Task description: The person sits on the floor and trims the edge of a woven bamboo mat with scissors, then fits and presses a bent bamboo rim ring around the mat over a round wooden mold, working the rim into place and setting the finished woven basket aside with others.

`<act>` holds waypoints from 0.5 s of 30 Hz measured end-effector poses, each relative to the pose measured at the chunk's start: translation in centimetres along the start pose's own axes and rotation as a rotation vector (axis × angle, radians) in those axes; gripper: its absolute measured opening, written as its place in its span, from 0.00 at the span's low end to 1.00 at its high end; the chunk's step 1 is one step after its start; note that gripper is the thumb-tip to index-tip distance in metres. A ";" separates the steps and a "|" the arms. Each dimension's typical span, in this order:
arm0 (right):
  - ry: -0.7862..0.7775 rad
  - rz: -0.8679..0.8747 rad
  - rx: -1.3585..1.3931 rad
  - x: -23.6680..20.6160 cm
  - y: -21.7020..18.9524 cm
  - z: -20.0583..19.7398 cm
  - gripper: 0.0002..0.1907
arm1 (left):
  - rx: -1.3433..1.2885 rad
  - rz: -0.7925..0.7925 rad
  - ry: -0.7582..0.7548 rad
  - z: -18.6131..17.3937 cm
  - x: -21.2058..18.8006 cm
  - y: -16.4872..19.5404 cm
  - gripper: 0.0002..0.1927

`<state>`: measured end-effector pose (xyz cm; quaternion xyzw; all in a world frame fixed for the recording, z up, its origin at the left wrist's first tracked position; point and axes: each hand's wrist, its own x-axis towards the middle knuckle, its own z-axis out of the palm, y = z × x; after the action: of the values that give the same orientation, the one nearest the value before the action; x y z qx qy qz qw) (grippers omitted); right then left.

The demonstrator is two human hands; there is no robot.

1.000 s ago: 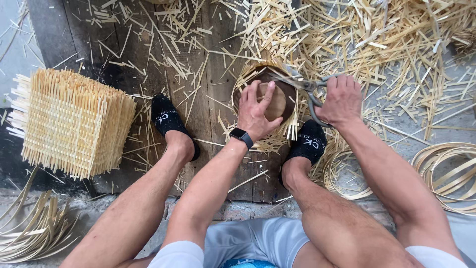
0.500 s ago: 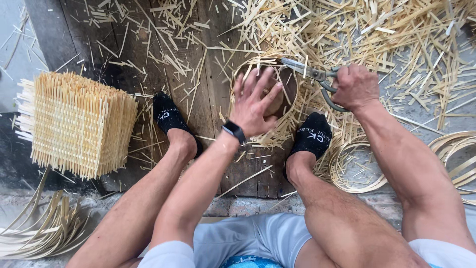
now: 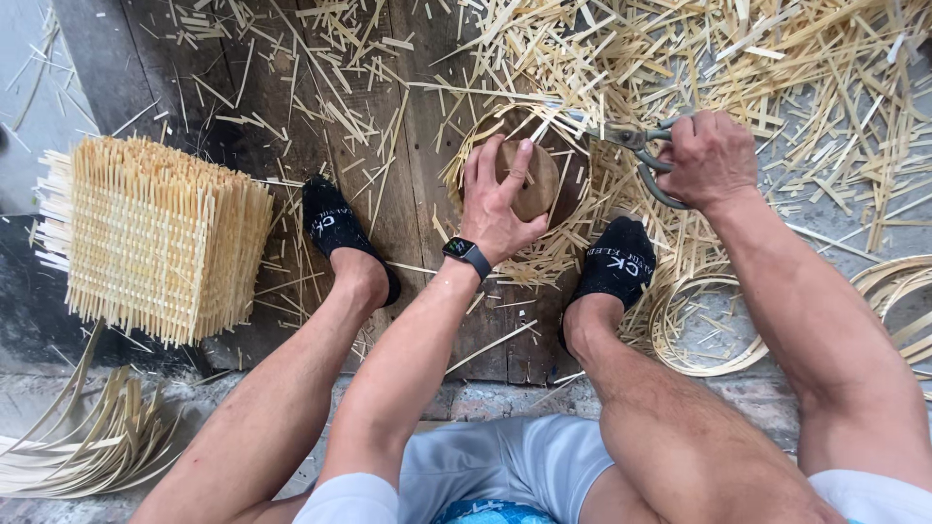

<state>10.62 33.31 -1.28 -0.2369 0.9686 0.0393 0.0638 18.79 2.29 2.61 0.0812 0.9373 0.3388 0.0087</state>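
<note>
My left hand (image 3: 502,199) presses down on a round wooden block (image 3: 537,184) set inside a small woven bamboo basket (image 3: 573,146) on the plank floor between my feet. A dark watch sits on that wrist. My right hand (image 3: 711,158) grips a pair of metal shears (image 3: 631,146) at the basket's right rim, blades pointing left toward the rim. Protruding bamboo strips ring the basket.
A finished square woven basket (image 3: 160,238) lies on its side at left. Loose bamboo offcuts (image 3: 757,68) cover the floor at top right. Coiled bamboo hoops (image 3: 704,325) lie by my right foot, and long strips (image 3: 78,446) at bottom left.
The view shifted slightly. My right hand with the shears moved right and up along the basket's rim. My left hand stayed on the block, fingers spreading a little.
</note>
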 end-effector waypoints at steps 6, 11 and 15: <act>0.163 -0.036 0.023 -0.1 -0.2 0.8 0.11 | -0.036 0.124 -0.105 -1.6 0.5 0.5 0.60; 0.020 -0.003 0.042 -0.2 -0.2 0.3 0.10 | -0.013 -0.208 0.204 0.7 -0.2 3.7 0.66; 0.269 -0.084 -0.042 -0.3 -0.5 0.7 0.19 | 0.049 -0.229 0.142 2.2 -0.1 3.9 0.64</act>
<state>11.23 33.07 -1.99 -0.2815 0.9567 0.0245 -0.0702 19.58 6.61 3.45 -0.0505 0.9467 0.3175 -0.0209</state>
